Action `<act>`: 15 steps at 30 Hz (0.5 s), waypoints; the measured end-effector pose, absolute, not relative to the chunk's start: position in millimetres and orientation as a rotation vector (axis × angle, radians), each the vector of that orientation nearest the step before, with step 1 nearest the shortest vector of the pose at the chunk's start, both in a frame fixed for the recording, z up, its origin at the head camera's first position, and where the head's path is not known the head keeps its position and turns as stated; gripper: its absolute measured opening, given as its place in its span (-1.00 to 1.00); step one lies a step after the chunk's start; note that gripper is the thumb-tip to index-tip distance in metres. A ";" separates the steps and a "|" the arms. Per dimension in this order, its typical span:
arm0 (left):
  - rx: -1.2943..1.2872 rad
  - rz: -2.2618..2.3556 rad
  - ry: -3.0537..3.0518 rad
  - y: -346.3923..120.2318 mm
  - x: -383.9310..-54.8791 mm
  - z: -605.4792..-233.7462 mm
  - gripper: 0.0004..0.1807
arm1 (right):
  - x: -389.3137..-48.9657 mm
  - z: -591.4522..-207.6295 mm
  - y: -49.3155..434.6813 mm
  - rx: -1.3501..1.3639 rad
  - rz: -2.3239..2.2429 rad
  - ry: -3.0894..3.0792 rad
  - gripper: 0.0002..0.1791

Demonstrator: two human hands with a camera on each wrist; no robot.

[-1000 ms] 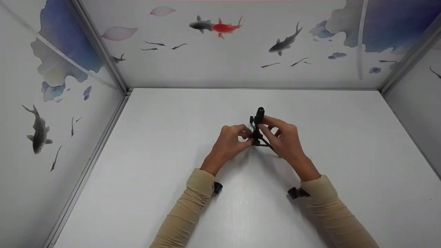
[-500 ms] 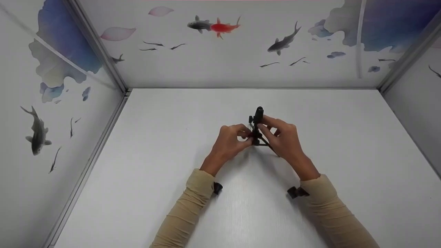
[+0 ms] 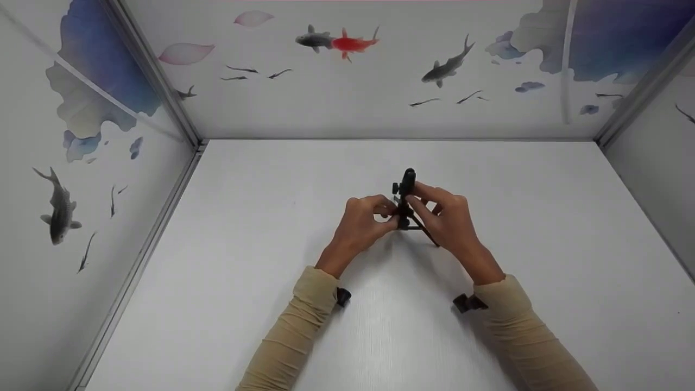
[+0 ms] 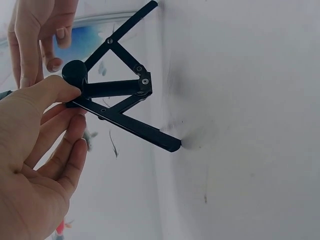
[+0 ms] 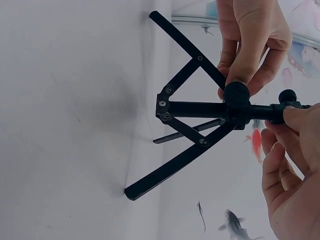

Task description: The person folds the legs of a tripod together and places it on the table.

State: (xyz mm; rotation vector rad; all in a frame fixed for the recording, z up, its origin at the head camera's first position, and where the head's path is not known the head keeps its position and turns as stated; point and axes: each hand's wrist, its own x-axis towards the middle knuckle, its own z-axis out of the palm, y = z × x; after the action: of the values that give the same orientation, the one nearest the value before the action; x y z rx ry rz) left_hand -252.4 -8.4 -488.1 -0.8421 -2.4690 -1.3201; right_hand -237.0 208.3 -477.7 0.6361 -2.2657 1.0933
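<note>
A small black tripod (image 3: 409, 179) stands upright on the white table between both hands, its legs (image 5: 165, 172) spread and their tips down at the tabletop. At the collar where the legs join, my left hand (image 3: 361, 222) pinches around a large round knob (image 5: 236, 94), thumb against it. Higher up, my right hand (image 3: 448, 222) holds the centre column between thumb and fingers, close to a smaller knob (image 5: 287, 96). Hinged braces (image 4: 129, 56) link the legs to the bottom of the central tube (image 4: 112, 89). The tripod's top is outside both wrist views.
White panels printed with fish and blue shapes wall the table (image 3: 217, 271) at the back and sides. A metal frame strip (image 3: 141, 255) runs along the left edge. Black wrist cameras (image 3: 468, 304) sit at both tan sleeves (image 3: 293, 331).
Both hands keep their grip on the tripod, which stays in the same place. The head view has shifted very slightly.
</note>
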 end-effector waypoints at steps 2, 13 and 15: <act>-0.841 -1.317 -2.466 -8.6 -252.2 -487.9 -0.86 | -237.0 -477.6 208.5 0.638 1.094 -2.267 -0.63; -0.852 -1.326 -2.432 -8.2 -252.0 -487.3 -0.86 | -234.5 -474.6 208.3 0.631 1.094 -2.294 -0.64; -0.851 -1.325 -2.432 -8.1 -251.6 -486.7 -0.86 | -234.5 -474.8 208.5 0.630 1.093 -2.296 -0.63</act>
State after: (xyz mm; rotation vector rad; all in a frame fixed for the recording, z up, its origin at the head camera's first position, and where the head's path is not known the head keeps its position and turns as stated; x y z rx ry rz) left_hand -251.6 -8.1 -486.7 -0.8508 -2.4324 -1.3251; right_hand -234.5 208.5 -474.8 0.6299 -2.2964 1.0933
